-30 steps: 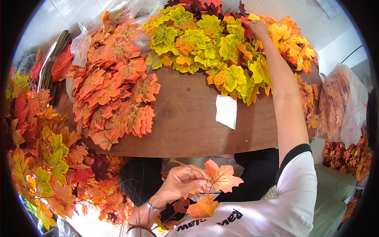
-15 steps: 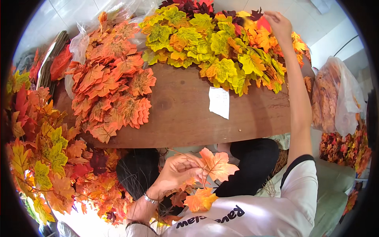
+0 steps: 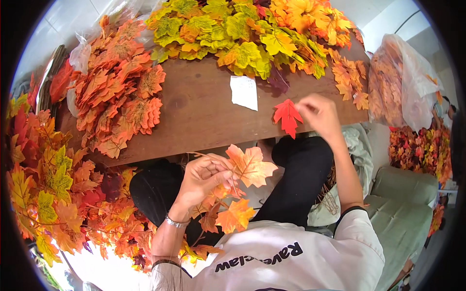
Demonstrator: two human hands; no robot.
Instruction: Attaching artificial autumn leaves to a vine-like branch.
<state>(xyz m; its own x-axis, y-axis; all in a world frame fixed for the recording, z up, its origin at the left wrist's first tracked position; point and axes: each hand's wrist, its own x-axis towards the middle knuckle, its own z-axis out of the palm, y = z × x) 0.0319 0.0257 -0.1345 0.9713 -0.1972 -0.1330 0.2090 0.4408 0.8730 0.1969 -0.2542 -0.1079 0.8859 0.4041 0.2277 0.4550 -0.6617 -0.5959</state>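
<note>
Above my lap, my left hand (image 3: 206,178) pinches the thin stem of an artificial leaf branch. A pale orange maple leaf (image 3: 250,166) stands out beside its fingertips, and a yellow-orange leaf (image 3: 235,217) hangs lower down. Part of the stem is hidden behind the fingers. Over the table's near right edge, my right hand (image 3: 320,115) has its fingertips closed on a small red artificial leaf (image 3: 287,118). The two hands are apart, the right one farther out.
On the brown table (image 3: 194,104) lie a heap of orange leaves (image 3: 116,92), a yellow-green heap (image 3: 233,36), a yellow-orange heap (image 3: 310,19) and a white paper slip (image 3: 243,92). Leafy branches (image 3: 68,194) crowd the left. A plastic bag of leaves (image 3: 388,82) is at right.
My right hand has come back from the far right heap toward me, bringing the red leaf over the table's near edge. My left hand keeps its pinch on the branch. The whole view has shifted.
</note>
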